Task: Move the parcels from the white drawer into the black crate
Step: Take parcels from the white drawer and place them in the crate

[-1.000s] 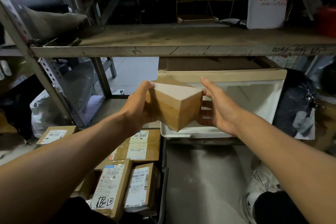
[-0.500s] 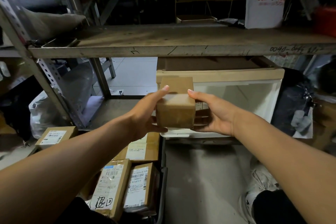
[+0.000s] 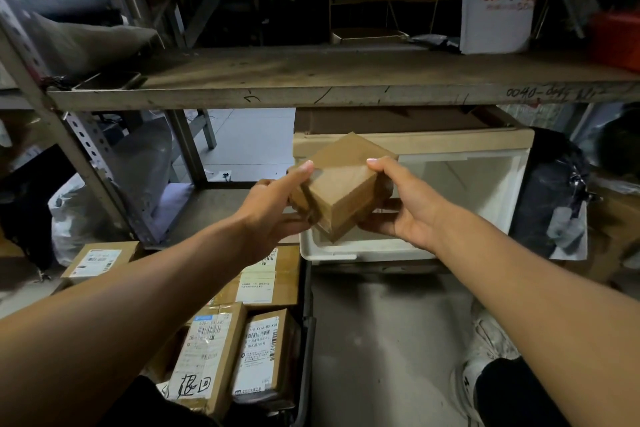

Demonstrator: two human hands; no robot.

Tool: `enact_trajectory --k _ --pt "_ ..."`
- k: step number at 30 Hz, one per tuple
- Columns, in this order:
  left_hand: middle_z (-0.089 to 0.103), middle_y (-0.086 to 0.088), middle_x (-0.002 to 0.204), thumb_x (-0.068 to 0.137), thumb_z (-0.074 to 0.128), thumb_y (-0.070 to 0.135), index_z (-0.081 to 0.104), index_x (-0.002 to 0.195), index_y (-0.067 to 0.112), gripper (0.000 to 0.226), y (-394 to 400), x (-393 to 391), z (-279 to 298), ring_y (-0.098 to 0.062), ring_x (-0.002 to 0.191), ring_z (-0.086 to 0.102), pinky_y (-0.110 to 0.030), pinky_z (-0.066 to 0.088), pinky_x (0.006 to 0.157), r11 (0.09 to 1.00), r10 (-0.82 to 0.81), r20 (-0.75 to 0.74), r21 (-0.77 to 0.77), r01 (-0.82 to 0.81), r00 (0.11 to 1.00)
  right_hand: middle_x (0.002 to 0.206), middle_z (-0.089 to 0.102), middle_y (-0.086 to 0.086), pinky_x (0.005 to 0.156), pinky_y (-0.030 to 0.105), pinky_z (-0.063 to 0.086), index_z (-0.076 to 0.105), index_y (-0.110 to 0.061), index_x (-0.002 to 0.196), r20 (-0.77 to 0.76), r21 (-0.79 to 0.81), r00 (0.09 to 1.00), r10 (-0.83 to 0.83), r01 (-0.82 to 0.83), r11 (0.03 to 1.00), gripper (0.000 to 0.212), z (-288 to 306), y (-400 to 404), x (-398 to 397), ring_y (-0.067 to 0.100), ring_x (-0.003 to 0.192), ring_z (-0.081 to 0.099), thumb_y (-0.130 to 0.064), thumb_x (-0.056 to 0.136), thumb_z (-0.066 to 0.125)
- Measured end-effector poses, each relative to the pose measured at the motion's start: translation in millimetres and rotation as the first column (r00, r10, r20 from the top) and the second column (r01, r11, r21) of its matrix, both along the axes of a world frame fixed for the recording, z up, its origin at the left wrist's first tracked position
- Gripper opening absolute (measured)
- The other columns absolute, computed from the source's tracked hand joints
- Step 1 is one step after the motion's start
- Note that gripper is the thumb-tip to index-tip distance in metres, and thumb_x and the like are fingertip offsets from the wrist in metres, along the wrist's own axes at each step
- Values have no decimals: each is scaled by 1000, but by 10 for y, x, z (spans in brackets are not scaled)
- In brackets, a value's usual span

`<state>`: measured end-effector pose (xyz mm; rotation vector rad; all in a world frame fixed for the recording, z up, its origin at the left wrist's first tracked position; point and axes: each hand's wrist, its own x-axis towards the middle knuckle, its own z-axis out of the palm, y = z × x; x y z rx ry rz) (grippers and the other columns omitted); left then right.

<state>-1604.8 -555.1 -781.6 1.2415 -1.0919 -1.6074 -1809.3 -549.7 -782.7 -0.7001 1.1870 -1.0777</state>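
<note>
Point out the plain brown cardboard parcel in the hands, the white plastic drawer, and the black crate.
Plain brown cardboard parcel [image 3: 341,180]: head view, its upper face.
White plastic drawer [image 3: 332,251]: head view, its front rim.
Black crate [image 3: 306,340]: head view, its right wall edge.

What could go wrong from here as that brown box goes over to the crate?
1. The brown cardboard box is tilted, one corner pointing down, gripped at its sides by the left hand and right hand; it might slip onto the white drawer.
2. The black crate already holds several labelled parcels, so a dropped box may land crooked or tip over the rim.
</note>
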Motion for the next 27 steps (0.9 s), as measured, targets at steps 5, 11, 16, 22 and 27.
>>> enact_trajectory --k 5,11,16,22,27 --pt "56 -18 129 72 75 46 45 137 13 78 10 1 -6 -35 102 69 -34 59 61 1000 28 -35 10 -28 999 125 58 19 85 55 58 51 -24 120 56 23 997 47 -48 999 45 -12 -11 -33 41 109 64 -42 85 75" --pt "58 -14 125 97 59 43 58 119 20 32 -42 83 -39 -34 112 62 -37 57 74 998 66 17 22 -66 998 133 59 11 95 57 53 51 -30 135 -95 23 989 109 -107 994 65 -54 -23 -87 32 119 59 -57 80 74" --pt "52 -10 128 90 65 51 47 133 22 55 -103 98 -77 -35 114 58 -45 56 77 982 186 93 5 -187 978 125 64 17 90 50 59 57 -26 125 -112 13 979 168 -167 986 48 -27 24 -46 34 111 65 -48 85 73" --pt "45 -11 138 87 62 61 48 138 25 64 -79 117 -69 -41 127 47 -63 46 99 996 46 176 64 -58 983 130 56 20 89 56 58 53 -25 127 -61 -3 983 172 -172 985 44 -4 32 -36 39 113 62 -38 89 71" --pt "53 -16 129 85 73 45 44 138 23 64 -15 91 -9 -34 99 70 -40 62 71 998 57 100 26 -60 993 119 66 17 87 54 57 57 -23 124 -124 42 972 200 -197 980 48 -27 20 -67 36 106 68 -53 87 66"
